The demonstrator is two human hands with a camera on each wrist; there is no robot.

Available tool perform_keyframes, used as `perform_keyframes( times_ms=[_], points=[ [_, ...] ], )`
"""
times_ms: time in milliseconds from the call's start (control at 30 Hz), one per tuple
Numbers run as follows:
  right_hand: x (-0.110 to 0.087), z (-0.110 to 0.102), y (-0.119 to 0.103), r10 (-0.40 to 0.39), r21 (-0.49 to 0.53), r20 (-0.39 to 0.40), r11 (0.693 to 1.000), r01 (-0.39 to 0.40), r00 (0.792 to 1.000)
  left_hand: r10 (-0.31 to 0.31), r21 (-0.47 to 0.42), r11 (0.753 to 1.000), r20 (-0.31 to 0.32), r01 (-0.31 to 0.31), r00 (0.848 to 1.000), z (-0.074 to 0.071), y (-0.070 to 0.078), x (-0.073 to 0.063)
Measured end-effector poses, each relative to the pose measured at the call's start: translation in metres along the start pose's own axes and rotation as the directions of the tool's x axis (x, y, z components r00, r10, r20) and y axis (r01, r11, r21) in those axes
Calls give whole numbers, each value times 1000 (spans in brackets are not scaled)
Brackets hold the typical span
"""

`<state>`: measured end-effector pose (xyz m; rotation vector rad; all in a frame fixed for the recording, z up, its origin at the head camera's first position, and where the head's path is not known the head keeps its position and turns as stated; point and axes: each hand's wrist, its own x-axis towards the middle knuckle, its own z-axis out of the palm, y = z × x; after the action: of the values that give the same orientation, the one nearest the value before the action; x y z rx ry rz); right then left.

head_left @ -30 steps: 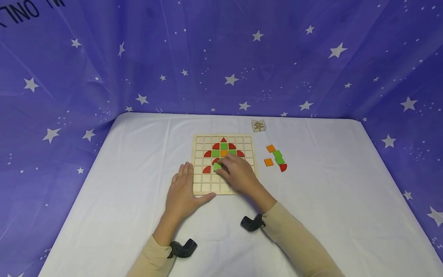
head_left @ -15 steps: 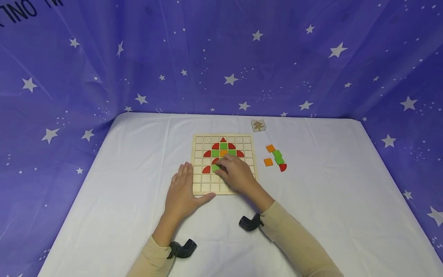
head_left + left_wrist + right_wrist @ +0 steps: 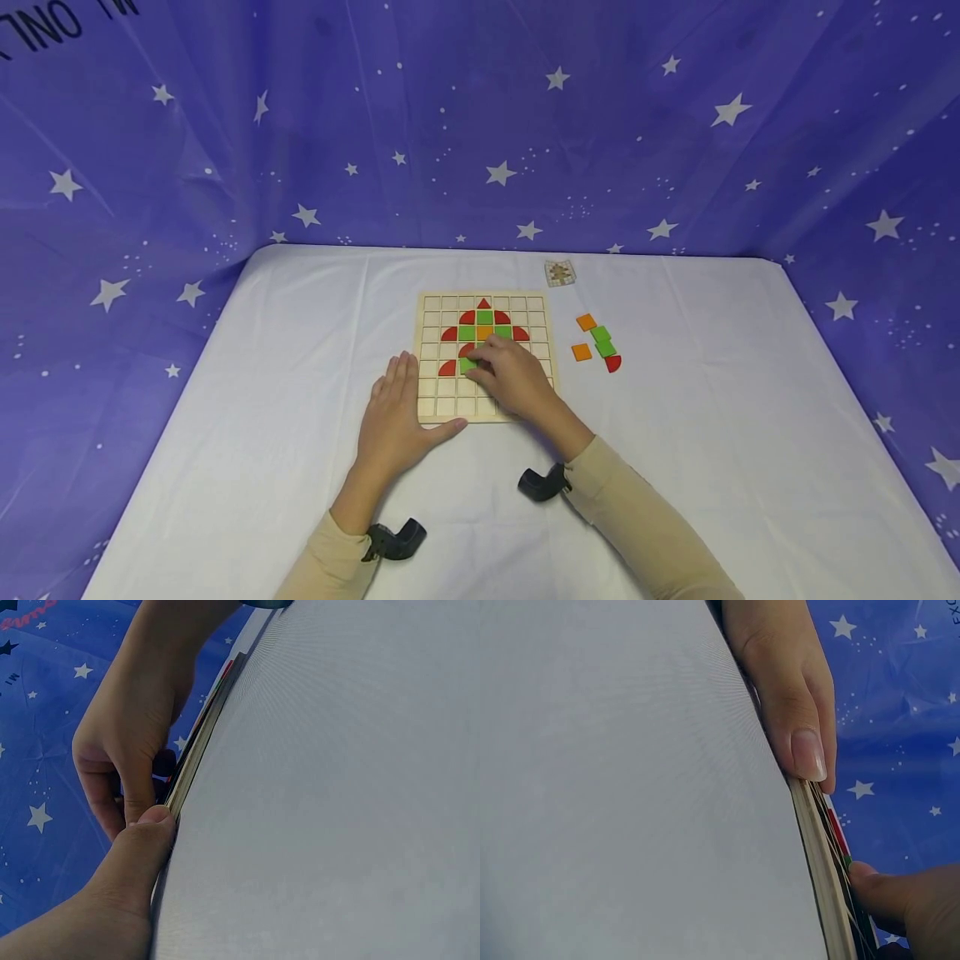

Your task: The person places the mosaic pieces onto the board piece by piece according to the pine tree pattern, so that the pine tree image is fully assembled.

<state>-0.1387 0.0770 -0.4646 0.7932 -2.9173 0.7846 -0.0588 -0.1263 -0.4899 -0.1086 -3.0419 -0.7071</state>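
Observation:
A wooden grid board (image 3: 427, 408) lies flat on the table with red, green and orange tiles set in its squares. My left hand (image 3: 392, 425) rests along the board's left side, fingers straight, the thumb (image 3: 156, 815) at its near edge. With thumb and fingertips, my right hand (image 3: 517, 375) pinches a green square tile (image 3: 467, 366) at a square left of the board's middle. This tile sits between a red quarter-round tile (image 3: 447, 368) on its left and another red tile (image 3: 467, 350) above it. The right hand hides the board's lower right part.
Right of the board lie loose tiles: orange squares (image 3: 582, 352), green squares (image 3: 605, 348) and a red quarter-round (image 3: 613, 363). A small pattern card (image 3: 560, 272) lies beyond the board's far right corner. White cloth covers the table (image 3: 712, 417); a blue starry curtain (image 3: 450, 125) stands behind.
The right hand has shifted slightly left and the green tile has gone from tilted to lying flatter in its square. My left hand stays in place.

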Motion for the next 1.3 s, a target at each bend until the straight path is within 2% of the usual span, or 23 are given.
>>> perform_keyframes(
  times_ms=[533,900,1133,1300],
  points=[
    [-4,-1,0,46,71,10,996,-46,999,-1,2,1000,6,1,1000,-1,0,0],
    [-5,1,1,27,42,3,999,-27,1000,-13,13,1000,12,13,1000,3,0,0],
    [-3,3,3,51,113,5,992,-51,999,-7,13,1000,5,7,1000,4,0,-1],
    [-2,3,3,55,110,8,992,-56,998,0,21,1000,1,0,1000,4,0,0]
  ],
)
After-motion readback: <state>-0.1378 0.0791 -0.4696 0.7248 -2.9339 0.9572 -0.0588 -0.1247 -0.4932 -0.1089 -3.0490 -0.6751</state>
